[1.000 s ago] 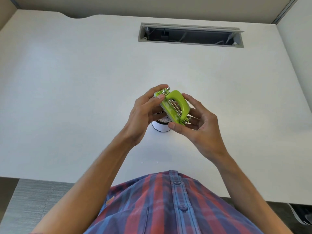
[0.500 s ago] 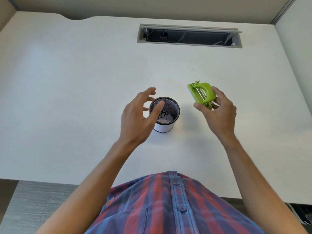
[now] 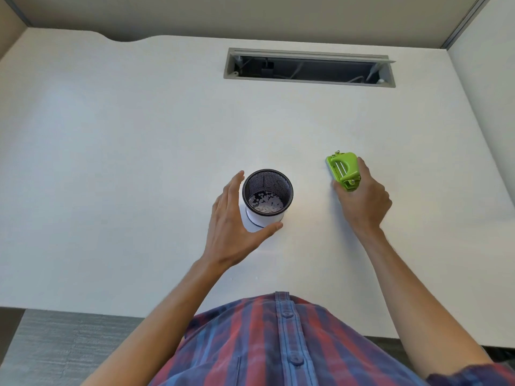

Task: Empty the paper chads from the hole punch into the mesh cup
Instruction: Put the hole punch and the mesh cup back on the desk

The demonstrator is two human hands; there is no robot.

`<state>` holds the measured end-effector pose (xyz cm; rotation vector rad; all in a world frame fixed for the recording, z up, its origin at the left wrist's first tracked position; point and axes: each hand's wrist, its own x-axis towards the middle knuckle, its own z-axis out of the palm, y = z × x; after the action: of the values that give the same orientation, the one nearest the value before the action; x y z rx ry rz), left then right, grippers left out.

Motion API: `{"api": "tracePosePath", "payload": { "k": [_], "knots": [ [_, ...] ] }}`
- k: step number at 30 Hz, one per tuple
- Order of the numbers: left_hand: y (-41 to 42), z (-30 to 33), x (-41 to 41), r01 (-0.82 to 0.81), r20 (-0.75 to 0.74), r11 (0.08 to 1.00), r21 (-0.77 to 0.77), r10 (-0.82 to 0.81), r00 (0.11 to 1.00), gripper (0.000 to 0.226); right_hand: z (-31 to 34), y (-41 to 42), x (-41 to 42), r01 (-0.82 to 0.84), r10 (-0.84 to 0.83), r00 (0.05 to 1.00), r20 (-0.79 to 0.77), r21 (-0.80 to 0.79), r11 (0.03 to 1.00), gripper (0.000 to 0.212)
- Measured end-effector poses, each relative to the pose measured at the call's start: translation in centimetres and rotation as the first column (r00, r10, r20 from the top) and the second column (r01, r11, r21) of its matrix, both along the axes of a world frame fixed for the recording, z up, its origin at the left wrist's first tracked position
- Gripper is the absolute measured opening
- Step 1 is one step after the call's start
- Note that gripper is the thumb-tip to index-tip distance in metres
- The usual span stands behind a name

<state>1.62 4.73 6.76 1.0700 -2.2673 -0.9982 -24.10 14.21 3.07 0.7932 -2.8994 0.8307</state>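
A black mesh cup [image 3: 267,188] with a white lower band stands upright on the white desk [image 3: 139,135], with white paper chads [image 3: 264,204] lying in its bottom. My left hand [image 3: 237,229] curves around the cup's left and near side, fingers spread; the thumb tip is at the cup's base, and I cannot tell whether it touches. The lime-green hole punch [image 3: 343,170] is right of the cup, down at the desk surface. My right hand [image 3: 362,199] grips its near end with thumb and fingers.
A grey cable tray opening [image 3: 309,66] with wires inside is set into the desk at the back. A partition wall [image 3: 487,79] rises along the right side. The desk's near edge runs just in front of my plaid shirt [image 3: 278,344].
Both hands held the punch over the cup a second ago. My right hand has carried it right and down to the desk; my left hand let go and moved beside the cup.
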Motion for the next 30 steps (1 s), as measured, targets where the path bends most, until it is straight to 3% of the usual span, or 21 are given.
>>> {"api": "tracePosePath", "payload": {
  "k": [6, 11, 20, 30],
  "knots": [
    [-0.4, -1.8, -0.7, -0.004, 0.012, 0.997, 0.078, 0.003, 1.0, 0.112, -1.1, 0.3, 0.4, -0.048, 0.048, 0.997, -0.067, 0.002, 0.999, 0.073],
    [-0.9, -2.6, -1.0, 0.004, -0.087, 0.995, 0.098, 0.005, 0.996, 0.09, -1.3, 0.8, -0.4, -0.113, 0.13, 0.974, -0.186, 0.102, 0.988, 0.069],
    [-1.8, -4.8, -1.2, -0.008, -0.062, 0.994, 0.112, 0.015, 0.998, 0.083, 0.1, -3.1, -5.6, -0.087, 0.093, 0.995, -0.029, 0.169, 0.982, 0.067],
    [-2.6, -6.0, -1.7, -0.037, 0.002, 0.993, 0.111, 0.037, 0.999, 0.088, 1.0, -8.2, -12.4, 0.029, -0.035, 0.998, 0.05, 0.121, 0.992, 0.069]
  ]
}}
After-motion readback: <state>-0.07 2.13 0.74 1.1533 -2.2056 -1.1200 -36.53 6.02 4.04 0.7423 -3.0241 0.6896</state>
